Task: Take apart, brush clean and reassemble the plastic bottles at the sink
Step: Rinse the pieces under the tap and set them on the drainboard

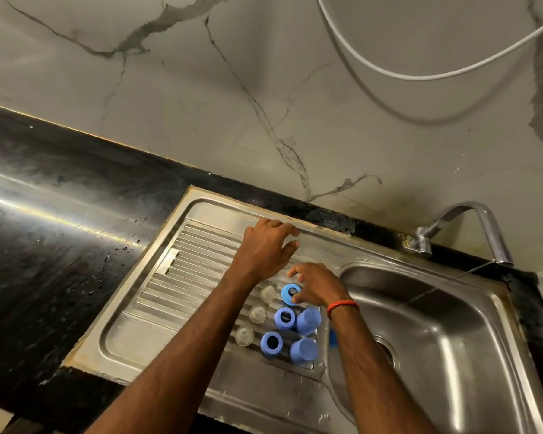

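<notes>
Bottle parts stand in rows on the ribbed steel drainboard (182, 270). Three clear nipples (257, 314) form the left column. Beside them are three blue screw rings, and two blue caps (308, 321) stand to the right. My right hand (318, 285), with a red thread at the wrist, pinches the farthest blue ring (288, 294) between thumb and fingers. My left hand (265, 249) hovers over the back of the drainboard with fingers spread and loosely bent, holding nothing. No bottle bodies are in view.
The steel sink basin (436, 333) with its drain lies to the right, under a chrome tap (470, 227). A small blue object (333, 338) peeks out by my right forearm at the basin's edge. Black wet countertop (60, 230) stretches left. A white hose (420, 76) hangs on the marble wall.
</notes>
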`<state>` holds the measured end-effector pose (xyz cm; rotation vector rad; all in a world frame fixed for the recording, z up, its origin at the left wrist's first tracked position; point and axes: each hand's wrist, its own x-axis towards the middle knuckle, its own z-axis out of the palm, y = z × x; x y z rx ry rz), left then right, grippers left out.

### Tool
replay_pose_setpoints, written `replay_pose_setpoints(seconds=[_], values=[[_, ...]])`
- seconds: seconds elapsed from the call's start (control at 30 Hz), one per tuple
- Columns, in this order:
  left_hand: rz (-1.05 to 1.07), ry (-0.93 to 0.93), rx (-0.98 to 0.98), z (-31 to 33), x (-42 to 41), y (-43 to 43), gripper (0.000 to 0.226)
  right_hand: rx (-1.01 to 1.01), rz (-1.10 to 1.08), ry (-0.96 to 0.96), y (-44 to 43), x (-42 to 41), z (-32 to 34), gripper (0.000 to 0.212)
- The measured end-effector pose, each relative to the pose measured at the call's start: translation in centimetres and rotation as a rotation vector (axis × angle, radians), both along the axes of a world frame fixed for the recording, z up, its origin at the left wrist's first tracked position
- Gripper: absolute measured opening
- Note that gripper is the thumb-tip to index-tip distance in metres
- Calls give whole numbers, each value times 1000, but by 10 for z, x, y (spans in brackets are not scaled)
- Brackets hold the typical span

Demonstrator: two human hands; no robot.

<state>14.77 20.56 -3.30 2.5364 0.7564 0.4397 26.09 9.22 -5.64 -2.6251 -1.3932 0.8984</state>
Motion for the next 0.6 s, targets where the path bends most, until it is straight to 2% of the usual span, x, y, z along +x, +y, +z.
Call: replay_pose_setpoints(seconds=[0.2,0.33,0.43,0.6], values=[[-43,0,5,7,14,-15,36,132,-182,-9,-17,23,22,45],[-104,21,-1,9,29,-29,37,179,-262,-22,-39,42,33,43],[-144,50,-3,12,41,-42,37,186,-304,0,-57,56,35,43],[-214,119,15,12,59,-68,39,166,-279,5,-87,69,24,29]])
